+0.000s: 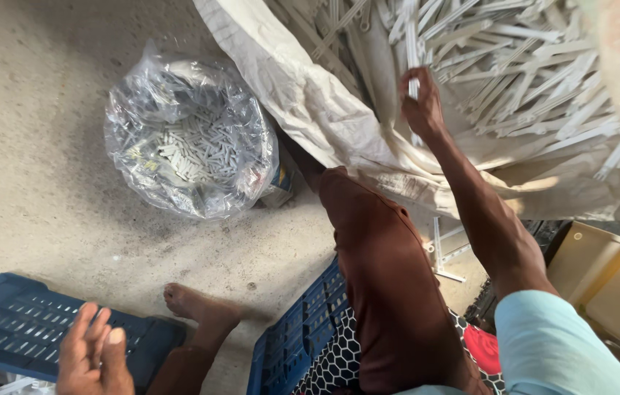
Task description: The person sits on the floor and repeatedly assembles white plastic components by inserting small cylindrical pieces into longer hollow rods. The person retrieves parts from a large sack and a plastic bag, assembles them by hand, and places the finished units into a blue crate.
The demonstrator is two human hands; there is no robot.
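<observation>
The sack (310, 102) is woven white plastic cloth, matt and creased; the strips (515, 66) filling it look like pale moulded plastic, smooth with a faint sheen; the right hand (421, 102) closes round one of them; the bag (185, 139) is thin clear plastic film, glossy and crinkled, over small grey-white plastic pieces (196, 146); the crates (10, 322) are blue hard plastic with a dull slatted surface; the floor (39, 205) is rough, gritty concrete; the shorts (390, 292) are matt brown cloth.

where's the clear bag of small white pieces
In the head view the clear bag sits on the floor at upper left, just left of the big white sack.
</observation>
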